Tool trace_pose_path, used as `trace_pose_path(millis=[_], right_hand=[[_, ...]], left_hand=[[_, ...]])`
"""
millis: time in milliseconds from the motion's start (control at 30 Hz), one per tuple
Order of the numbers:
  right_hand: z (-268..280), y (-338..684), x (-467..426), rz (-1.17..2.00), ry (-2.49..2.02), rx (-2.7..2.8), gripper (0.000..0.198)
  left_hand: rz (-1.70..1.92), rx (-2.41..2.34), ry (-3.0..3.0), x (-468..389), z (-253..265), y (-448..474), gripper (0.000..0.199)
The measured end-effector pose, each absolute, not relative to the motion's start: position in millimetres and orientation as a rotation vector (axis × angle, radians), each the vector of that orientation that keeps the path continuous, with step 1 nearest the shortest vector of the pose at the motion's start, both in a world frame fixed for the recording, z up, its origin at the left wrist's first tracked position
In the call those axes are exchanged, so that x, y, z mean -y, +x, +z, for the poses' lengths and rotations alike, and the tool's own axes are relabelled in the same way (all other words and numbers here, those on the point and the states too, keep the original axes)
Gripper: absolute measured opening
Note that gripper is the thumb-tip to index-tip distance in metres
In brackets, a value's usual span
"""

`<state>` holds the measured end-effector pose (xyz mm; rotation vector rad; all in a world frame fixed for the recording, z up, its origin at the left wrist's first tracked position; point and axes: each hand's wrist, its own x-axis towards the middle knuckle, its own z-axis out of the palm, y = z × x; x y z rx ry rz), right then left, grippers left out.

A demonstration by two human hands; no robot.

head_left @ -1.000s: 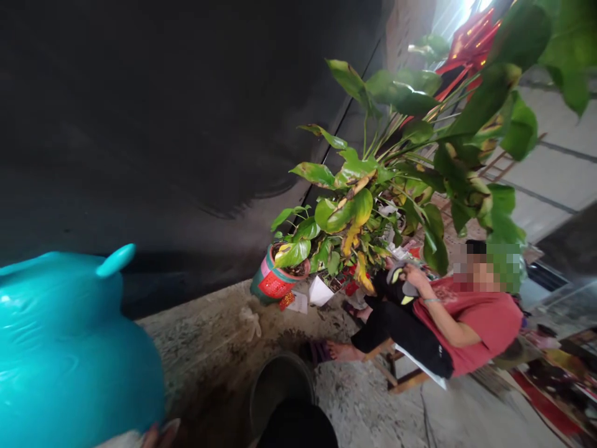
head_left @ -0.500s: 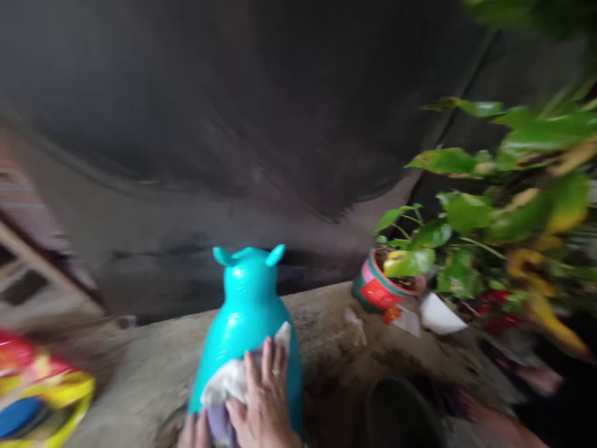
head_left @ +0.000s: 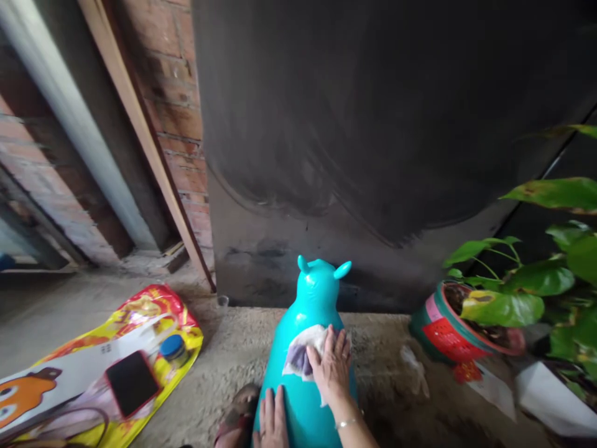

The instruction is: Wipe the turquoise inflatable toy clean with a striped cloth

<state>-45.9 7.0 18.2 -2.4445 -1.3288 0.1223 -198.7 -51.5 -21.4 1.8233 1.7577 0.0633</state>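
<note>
Two hands rest on a turquoise inflatable toy [head_left: 310, 348] that stands upright on the rough concrete floor [head_left: 233, 348]. The right hand [head_left: 330, 367] lies flat, fingers together and pointing up and away, its palm pressing a whitish cloth [head_left: 301, 348] against the toy's upper back; a thin bracelet [head_left: 347, 424] circles the wrist, and the forearm runs down to the bottom edge of the picture. This hand is not closed around anything, only spread open over the cloth. The left hand [head_left: 271, 426] sits lower, at the bottom edge, fingers stretched up along the toy's left flank, open and laid against the surface rather than gripping; its lower part is cut off by the frame.

The toy rises from between the hands to a rounded head with two small ears. Its skin is glossy and smooth, one plain turquoise all over. The cloth is crumpled, pale with a purplish-grey patch, and shows to the left of and above the right hand's fingers.

Behind the toy stands a dark, smudged wall panel [head_left: 373, 124], with a brick wall [head_left: 177, 112] and a slanted wooden plank [head_left: 144, 143] to its left. On the floor to the left lies a yellow and red printed bag [head_left: 153, 308], with a dark phone [head_left: 132, 382] and a small blue-capped jar [head_left: 175, 348] on it. To the right, well apart from the toy, a red and green pot [head_left: 443, 330] holds a leafy plant [head_left: 527, 280]. A scrap of pale material [head_left: 415, 373] lies on the floor between toy and pot.
</note>
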Motion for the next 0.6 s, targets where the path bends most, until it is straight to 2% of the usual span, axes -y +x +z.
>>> trace_pose_path(millis=[133, 267, 433, 600], right_hand=[[-2, -46, 51, 0.016, -2.158, 1.246, 0.085], [-10, -44, 90, 0.047, -2.054, 1.309, 0.061], [13, -45, 96, 0.088, -1.899, 1.191, 0.05], [68, -52, 99, 0.501, -1.772, 1.137, 0.04]], left_hand=[[0.054, -1.661, 1.799, 54, -4, -199, 0.116], [-0.008, -1.654, 1.755, 52, 15, -201, 0.123], [0.216, -1.596, 1.759, 47, 30, -213, 0.105], [0.574, -1.305, 1.859, 54, 45, -209, 0.085]])
